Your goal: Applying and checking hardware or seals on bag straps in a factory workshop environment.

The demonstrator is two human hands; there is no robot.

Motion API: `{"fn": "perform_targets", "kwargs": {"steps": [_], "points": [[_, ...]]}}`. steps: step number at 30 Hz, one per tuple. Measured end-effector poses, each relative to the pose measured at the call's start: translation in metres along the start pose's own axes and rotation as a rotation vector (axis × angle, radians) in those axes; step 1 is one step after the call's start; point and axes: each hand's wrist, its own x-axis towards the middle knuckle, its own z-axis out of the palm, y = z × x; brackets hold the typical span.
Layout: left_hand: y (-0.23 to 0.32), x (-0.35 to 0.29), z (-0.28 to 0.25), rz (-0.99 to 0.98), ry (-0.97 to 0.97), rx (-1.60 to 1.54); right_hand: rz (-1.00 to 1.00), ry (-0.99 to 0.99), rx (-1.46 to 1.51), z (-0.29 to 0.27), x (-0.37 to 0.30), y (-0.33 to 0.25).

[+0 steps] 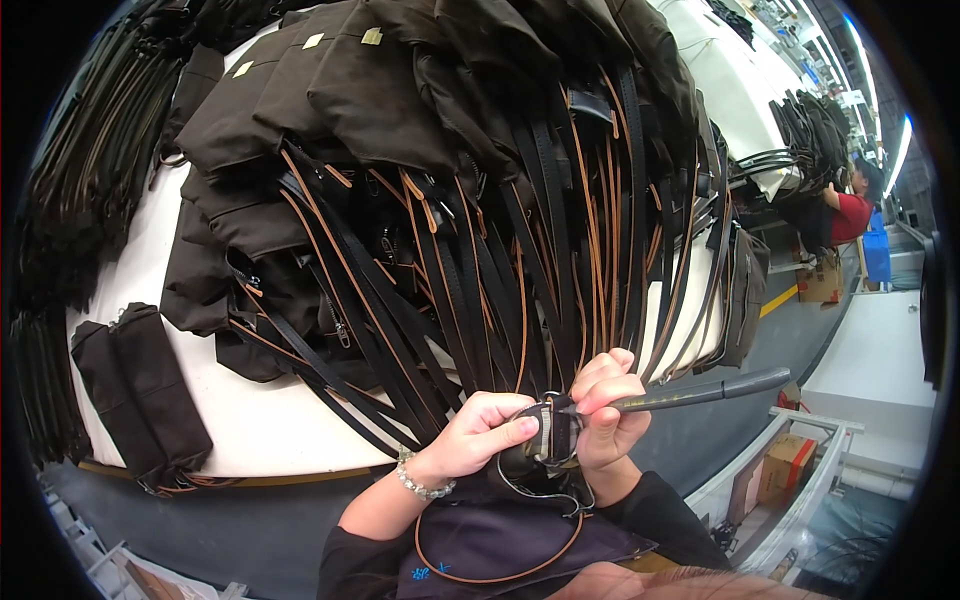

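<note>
My left hand (480, 435) is closed on a small dark bag piece (550, 428) with a metal ring and a striped webbing edge, its thumb pressed on top. My right hand (610, 415) grips a slim dark grey stick-like tool (700, 390) whose far end points out to the right. The inner end of that tool is at the bag piece; its tip is hidden by my fingers. Below both hands, a thin brown-edged strap (500, 578) loops over my dark apron (480, 540).
Dark brown fabric bags (370, 110) are heaped on a white table (285, 440), their black straps (480, 300) with tan edges hanging toward me. One small bag (140, 395) lies at left. A person in red (850, 215) works far right, near cardboard boxes (822, 278). A metal-framed shelf (780, 480) stands at lower right.
</note>
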Motion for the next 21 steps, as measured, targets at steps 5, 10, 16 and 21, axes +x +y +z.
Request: {"fn": "perform_targets", "kwargs": {"steps": [5,10,16,21], "points": [[-0.0012,-0.0001,-0.0012,0.012,0.006,0.022,-0.001,-0.002,-0.009,-0.0001,-0.0003,0.0006],[0.0012,0.0004,0.0018,0.009,0.004,0.006,-0.024,-0.019,-0.109,0.0028,0.0035,-0.0026],[0.0012,-0.0001,0.001,0.015,0.014,0.038,-0.014,-0.006,-0.108,0.004,0.004,-0.0031],[0.0006,-0.0007,-0.001,0.011,0.012,0.039,-0.015,-0.001,-0.099,0.0039,0.0031,-0.0021]]}}
